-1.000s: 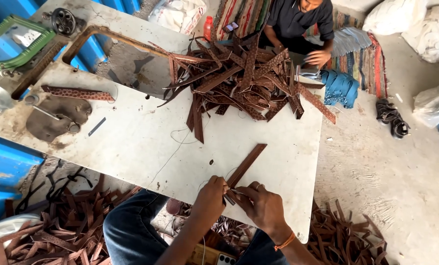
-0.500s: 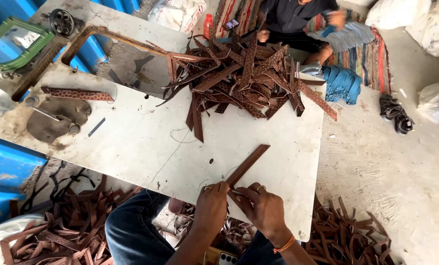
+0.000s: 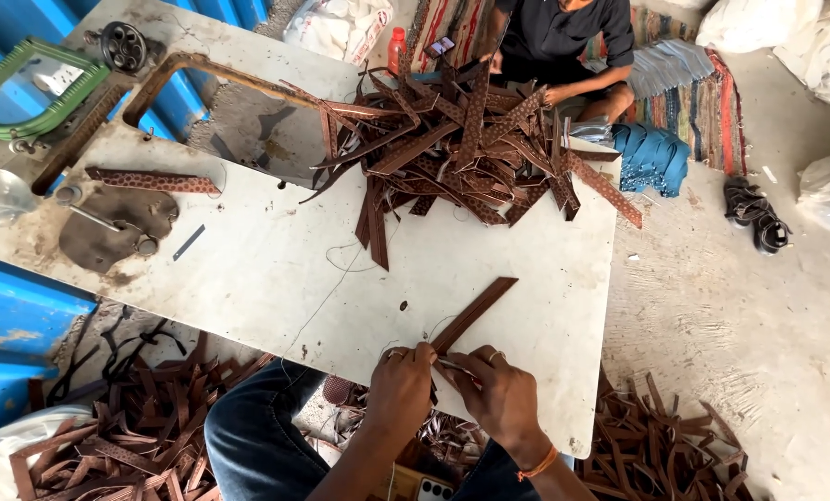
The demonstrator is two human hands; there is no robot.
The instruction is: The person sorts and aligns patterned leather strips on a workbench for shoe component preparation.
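Both hands are working right at the near edge of the white, stained worktable (image 3: 276, 278). The left hand (image 3: 399, 387) has its fingers curled and pinched down on the near end of a long brown leather strip (image 3: 473, 314), which runs diagonally away toward the table's right edge and lies flat on the top. The right hand (image 3: 501, 394), with an orange band at the wrist, is closed around a small metal tool (image 3: 458, 368) whose tip sits right at that same end of the strip; can't make out exactly what kind of tool it is.

At the far edge there's a big messy heap of brown patterned leather strips (image 3: 461, 148), well apart from the hands. Another person in a dark shirt (image 3: 563, 37) sits on the floor just past that heap. More brown leather offcuts (image 3: 118, 436) are piled on the floor under the near edge, both sides of the denim-covered knee (image 3: 262, 436). A green metal frame (image 3: 25, 88) sits off the table's far left corner.
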